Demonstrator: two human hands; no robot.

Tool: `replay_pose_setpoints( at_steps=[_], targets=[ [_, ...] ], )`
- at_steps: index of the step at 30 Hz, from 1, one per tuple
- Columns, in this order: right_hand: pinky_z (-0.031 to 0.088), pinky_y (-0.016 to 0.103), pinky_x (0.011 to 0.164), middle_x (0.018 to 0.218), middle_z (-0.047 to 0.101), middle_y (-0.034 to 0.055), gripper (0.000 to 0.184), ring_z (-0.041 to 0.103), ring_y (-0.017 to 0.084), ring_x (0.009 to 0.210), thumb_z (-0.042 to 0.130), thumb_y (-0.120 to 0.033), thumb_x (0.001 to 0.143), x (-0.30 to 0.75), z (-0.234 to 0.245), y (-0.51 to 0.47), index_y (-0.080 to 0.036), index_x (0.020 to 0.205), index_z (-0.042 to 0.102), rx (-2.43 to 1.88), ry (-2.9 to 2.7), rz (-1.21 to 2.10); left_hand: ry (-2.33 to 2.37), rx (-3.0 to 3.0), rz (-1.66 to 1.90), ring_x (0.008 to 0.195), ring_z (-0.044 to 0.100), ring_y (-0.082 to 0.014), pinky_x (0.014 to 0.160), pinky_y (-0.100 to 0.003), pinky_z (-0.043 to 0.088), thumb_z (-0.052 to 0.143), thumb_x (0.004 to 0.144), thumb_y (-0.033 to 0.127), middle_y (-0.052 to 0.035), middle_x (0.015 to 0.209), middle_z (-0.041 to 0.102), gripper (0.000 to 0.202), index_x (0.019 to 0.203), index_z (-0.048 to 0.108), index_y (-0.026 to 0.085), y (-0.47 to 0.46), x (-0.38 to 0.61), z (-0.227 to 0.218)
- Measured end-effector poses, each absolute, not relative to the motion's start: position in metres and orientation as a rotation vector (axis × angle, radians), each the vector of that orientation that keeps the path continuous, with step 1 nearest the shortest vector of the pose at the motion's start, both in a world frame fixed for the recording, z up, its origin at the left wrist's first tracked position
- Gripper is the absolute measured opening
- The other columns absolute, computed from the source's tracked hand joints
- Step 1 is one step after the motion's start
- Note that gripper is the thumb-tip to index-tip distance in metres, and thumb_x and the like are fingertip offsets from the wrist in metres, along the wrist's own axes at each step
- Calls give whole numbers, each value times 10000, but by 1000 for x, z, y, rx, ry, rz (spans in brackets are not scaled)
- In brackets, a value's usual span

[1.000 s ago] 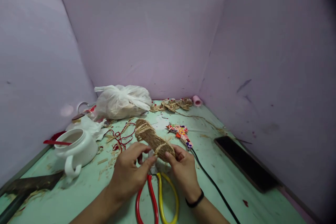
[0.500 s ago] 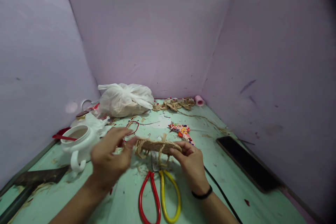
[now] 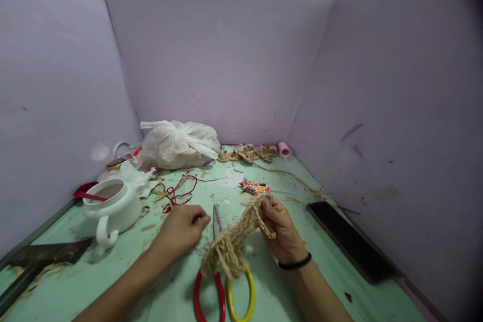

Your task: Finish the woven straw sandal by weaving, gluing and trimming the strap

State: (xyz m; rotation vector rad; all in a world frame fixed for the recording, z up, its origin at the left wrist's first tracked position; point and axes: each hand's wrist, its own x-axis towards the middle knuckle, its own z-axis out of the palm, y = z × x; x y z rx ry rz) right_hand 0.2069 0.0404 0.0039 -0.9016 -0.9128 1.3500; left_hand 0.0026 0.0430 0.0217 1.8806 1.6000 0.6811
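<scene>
My right hand (image 3: 281, 226) pinches one end of a braided straw piece (image 3: 241, 236), tan with short loose strands along its lower side. The piece slants down to the left over the scissors (image 3: 220, 292), hiding part of them. The scissors have one red and one yellow handle, and their blades point away from me. Left of the blades, my left hand (image 3: 184, 231) is closed in a pinch, apart from the straw piece. Whatever may be in its fingertips is hidden or too small to name. Just beyond the right hand lies a bundle of colourful patterned scraps (image 3: 255, 187).
A white pot (image 3: 124, 211) with a red-handled tool stands left, near a dark-bladed tool (image 3: 49, 254). Red yarn (image 3: 175, 193), a white plastic bag (image 3: 179, 146), straw pieces (image 3: 247, 152) and a pink spool (image 3: 284, 149) lie farther back. A phone (image 3: 350, 241) rests right. Purple panels surround the table.
My left hand has come away from the straw piece and lowered toward the table. The piece has swung from level to slanting down leftward, still in my right hand.
</scene>
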Motion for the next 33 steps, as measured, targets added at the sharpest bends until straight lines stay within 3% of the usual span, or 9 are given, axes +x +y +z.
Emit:
replay_pose_setpoints(
  at_steps=[3, 6, 10, 15, 19, 22, 24, 29, 33],
  targets=[
    [409, 236, 491, 555, 568, -40, 265, 515, 112, 480, 709, -400, 557, 209, 24, 53, -195, 643, 564, -959, -1076, 1434, 1615, 1653, 943, 466, 437, -114, 491, -219, 329, 549, 662, 364, 27, 470, 513, 222, 570, 577, 165, 49, -7, 35],
    [391, 238, 487, 534, 594, -14, 249, 519, 118, 476, 778, -198, 445, 200, 56, 77, -133, 647, 648, -1034, -1371, 1542, 1437, 1561, 1091, 556, 484, -121, 529, -221, 370, 607, 639, 388, 4, 600, 569, 242, 698, 611, 154, 51, -10, 43],
    [385, 217, 533, 560, 573, -55, 544, 542, 129, 576, 767, -184, 451, 166, 89, 109, -165, 984, 662, -1154, -2301, 1061, 1248, 1530, 1070, 625, 519, -126, 561, -224, 407, 644, 594, 286, -9, 685, 580, 236, 770, 564, 151, 53, 0, 43],
    [385, 229, 532, 605, 622, -22, 479, 564, 160, 593, 792, -259, 446, 132, 88, 128, -146, 902, 698, -1049, -2801, 694, 1246, 1450, 1089, 551, 505, -97, 518, -201, 391, 620, 543, 145, 50, 597, 556, 340, 873, 534, 151, 61, 5, 27],
    [455, 318, 694, 859, 691, 71, 684, 621, 227, 772, 773, -377, 501, 150, 81, 132, -132, 1117, 607, -1099, -2467, 694, 1303, 1285, 1211, 547, 510, -85, 537, -195, 392, 636, 513, 125, 49, 576, 560, 188, 665, 527, 144, 68, 2, 5],
    [412, 370, 878, 1089, 635, 111, 600, 582, 236, 989, 723, -375, 595, 185, 73, 126, -149, 1132, 581, -1089, -2022, 710, 1321, 1113, 1272, 524, 502, -77, 518, -188, 380, 642, 498, 111, 55, 556, 566, 207, 657, 514, 144, 70, 1, -8],
    [418, 395, 886, 1148, 604, 116, 588, 552, 252, 1050, 712, -390, 600, 206, 59, 117, -165, 1125, 573, -1102, -1879, 911, 1315, 1050, 1289, 538, 520, -85, 533, -196, 398, 649, 503, 138, 47, 576, 583, 225, 681, 512, 146, 71, 3, -13],
    [408, 437, 913, 1274, 477, 186, 906, 495, 298, 1121, 762, -403, 518, 219, 5, 91, -147, 1295, 372, -1377, -1427, 983, 1296, 996, 1322, 623, 561, -105, 610, -222, 435, 646, 517, 179, 23, 672, 612, 259, 727, 498, 155, 68, 12, -23],
    [334, 494, 965, 1242, 512, 165, 741, 440, 321, 1168, 726, -402, 581, 215, -12, 84, -159, 1226, 455, -1389, -1629, 486, 1287, 1038, 1260, 594, 542, -96, 594, -217, 422, 625, 527, 164, 33, 643, 590, 234, 723, 496, 153, 66, 17, -34]
  ],
)
